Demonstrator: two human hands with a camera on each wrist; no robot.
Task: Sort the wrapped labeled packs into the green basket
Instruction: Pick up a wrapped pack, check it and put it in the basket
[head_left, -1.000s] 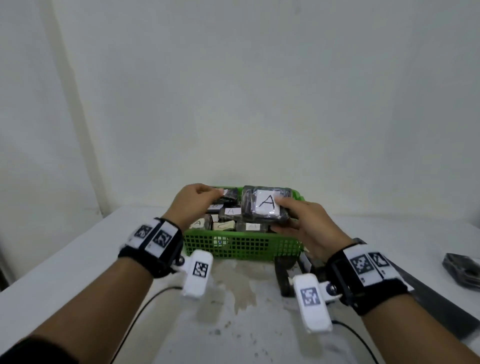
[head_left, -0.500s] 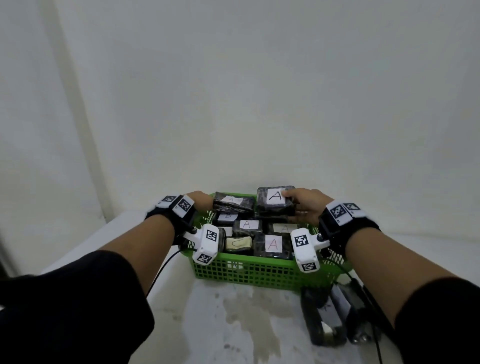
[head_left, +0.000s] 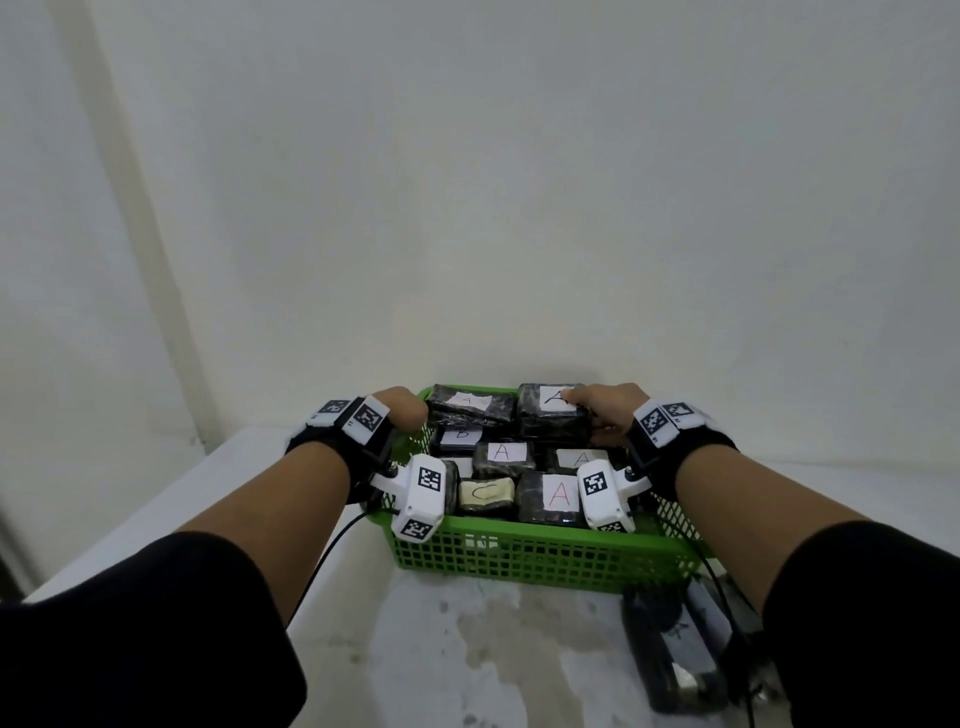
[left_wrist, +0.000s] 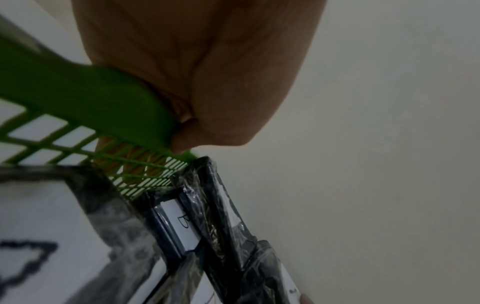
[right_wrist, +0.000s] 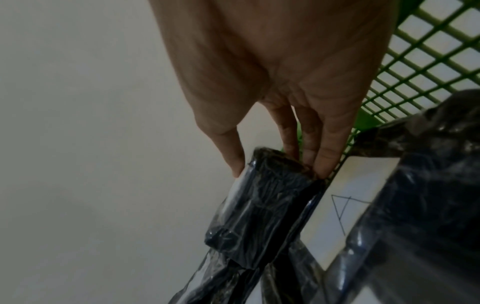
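The green basket (head_left: 519, 556) stands on the white table and holds several black wrapped packs labelled A, B and C. My right hand (head_left: 597, 410) pinches a pack labelled A (head_left: 550, 421) at the basket's far right corner, on top of the others. In the right wrist view the thumb lies on the pack's (right_wrist: 262, 205) label side and the fingers (right_wrist: 322, 164) on its end. At the far left, my left hand (head_left: 402, 410) grips the basket's rim (left_wrist: 78, 92), thumb over it and fingers showing behind the mesh.
Inside lie packs marked B (head_left: 462, 435), C (head_left: 485, 493) and a red A (head_left: 558, 496). Two dark wrapped packs (head_left: 670, 654) lie on the stained table just in front of the basket's right corner. A wall rises close behind; the table's left edge runs diagonally.
The right hand carried the A pack from above the basket's near side to its far right corner. The left hand left the packs and took the left rim.
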